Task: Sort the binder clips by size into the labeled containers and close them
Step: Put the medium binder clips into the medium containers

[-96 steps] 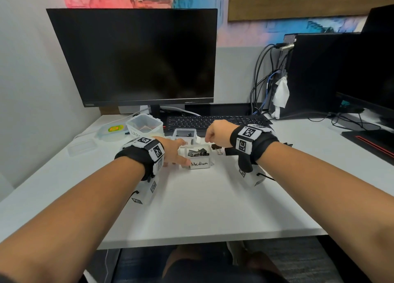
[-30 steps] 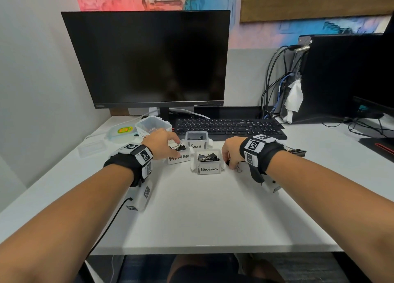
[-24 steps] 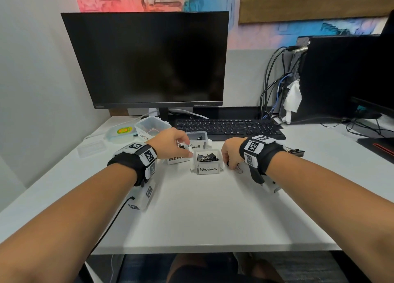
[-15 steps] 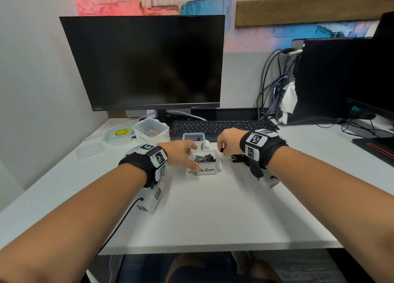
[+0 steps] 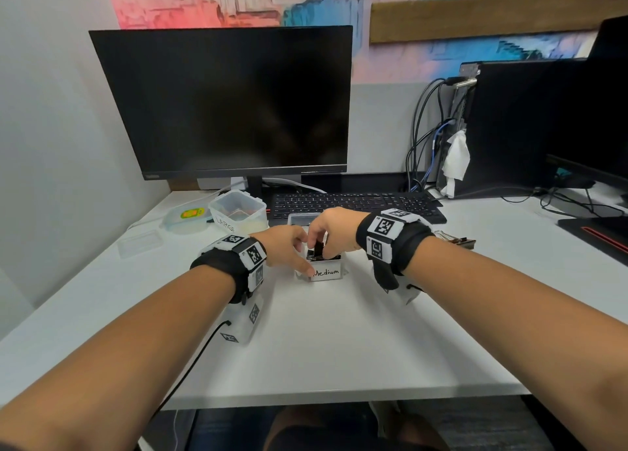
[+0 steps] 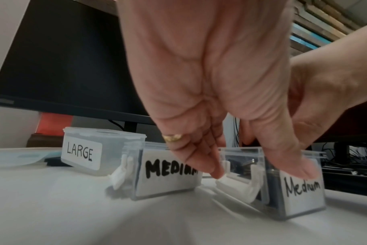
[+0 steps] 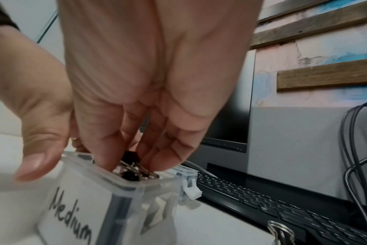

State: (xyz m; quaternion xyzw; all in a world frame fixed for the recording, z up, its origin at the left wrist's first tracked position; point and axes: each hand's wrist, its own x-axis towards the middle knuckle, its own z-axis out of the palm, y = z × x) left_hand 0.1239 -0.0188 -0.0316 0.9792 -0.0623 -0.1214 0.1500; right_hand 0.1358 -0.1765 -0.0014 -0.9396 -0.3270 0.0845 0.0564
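A clear box labelled Medium [image 5: 327, 273] [image 7: 73, 215] stands mid-desk with black binder clips inside. My left hand [image 5: 304, 258] [image 6: 258, 171] grips it, thumb on the label face [image 6: 302, 194] and fingers on its left side. My right hand [image 5: 321, 246] [image 7: 132, 164] pinches a black binder clip [image 5: 318, 248] [image 7: 131, 156] at the box's open top. A second MEDIUM box [image 6: 168, 179] sits just left of it. The LARGE tub [image 5: 238, 212] [image 6: 82, 152] is farther left. Another small open box [image 5: 299, 218] shows behind my hands, its label hidden.
Loose binder clips [image 5: 455, 239] [image 7: 281, 232] lie on the desk right of my right wrist. A keyboard [image 5: 356, 202] and monitor [image 5: 221, 103] stand behind the boxes. Loose lids [image 5: 185, 214] [image 5: 141, 243] lie at the left. A computer tower [image 5: 526, 120] with cables stands at back right.
My left hand left the second MEDIUM box and took hold of the front one. My right hand lifted a clip from the desk and brought it over that box.
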